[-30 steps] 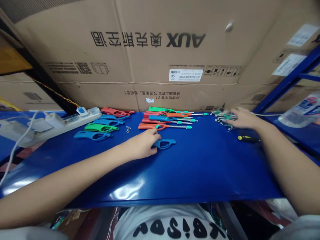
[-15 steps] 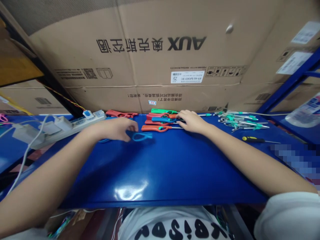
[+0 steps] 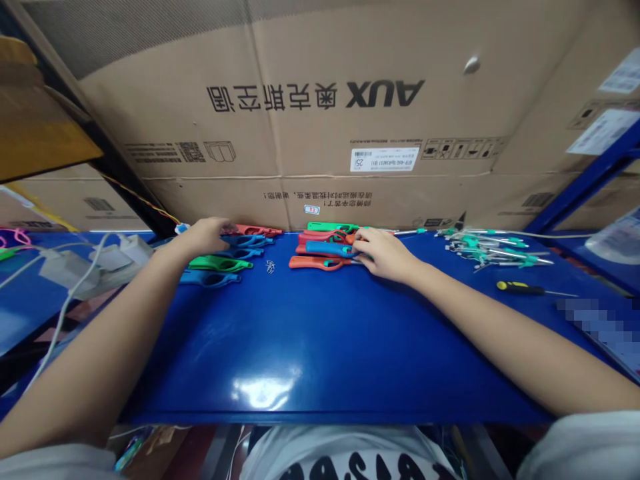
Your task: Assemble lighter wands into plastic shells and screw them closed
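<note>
Two hands (image 3: 209, 235), left now at blue handles (image 3: 253, 241)

- AUX cardboard (image 3: 320, 47) standing behind the blue table (image 3: 300, 333), print upside down
- White plugs (image 3: 136, 251) and a white cable (image 3: 64, 308), over left
- Plastic bottle (image 3: 613, 243), far right

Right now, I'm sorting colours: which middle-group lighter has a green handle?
The rearmost lighter, nearest the cardboard; other handles there are red, orange or blue.
</note>
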`<act>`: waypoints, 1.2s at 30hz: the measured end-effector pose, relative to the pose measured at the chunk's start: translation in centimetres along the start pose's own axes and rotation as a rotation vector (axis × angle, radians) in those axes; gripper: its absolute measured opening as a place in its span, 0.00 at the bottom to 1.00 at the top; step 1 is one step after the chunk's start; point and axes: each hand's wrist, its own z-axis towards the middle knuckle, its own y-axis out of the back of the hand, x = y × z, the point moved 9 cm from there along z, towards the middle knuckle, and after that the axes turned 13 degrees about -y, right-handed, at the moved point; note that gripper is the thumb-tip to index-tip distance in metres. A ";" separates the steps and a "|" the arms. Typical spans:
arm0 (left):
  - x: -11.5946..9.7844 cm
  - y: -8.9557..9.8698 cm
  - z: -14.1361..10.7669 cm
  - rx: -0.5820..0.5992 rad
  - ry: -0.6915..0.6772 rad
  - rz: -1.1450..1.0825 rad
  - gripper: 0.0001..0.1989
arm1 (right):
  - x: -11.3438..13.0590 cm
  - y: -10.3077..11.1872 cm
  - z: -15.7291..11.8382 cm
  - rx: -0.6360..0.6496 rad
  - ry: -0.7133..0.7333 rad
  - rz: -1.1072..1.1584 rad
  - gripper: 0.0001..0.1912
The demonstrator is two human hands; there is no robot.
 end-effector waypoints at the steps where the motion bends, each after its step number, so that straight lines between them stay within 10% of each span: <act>1: -0.4 0.1 0.1 0.000 -0.004 0.025 0.14 | 0.6 0.3 -0.7 0.017 0.030 0.022 0.08; 5: -4.5 -0.3 0.7 0.025 -0.077 0.075 0.20 | 3.2 0.3 -4.3 0.255 0.145 0.147 0.06; 11: -20.0 -4.8 -1.7 0.214 -0.507 -0.197 0.16 | 4.8 0.9 -8.0 0.452 0.100 0.320 0.07; 15: -25.9 -7.8 -3.5 0.211 -0.582 -0.237 0.18 | 4.6 0.6 -8.2 0.434 -0.034 0.292 0.15; 36: -26.2 -9.8 -3.6 0.050 -0.606 -0.157 0.17 | 5.8 -0.2 -8.5 0.304 -0.082 0.127 0.20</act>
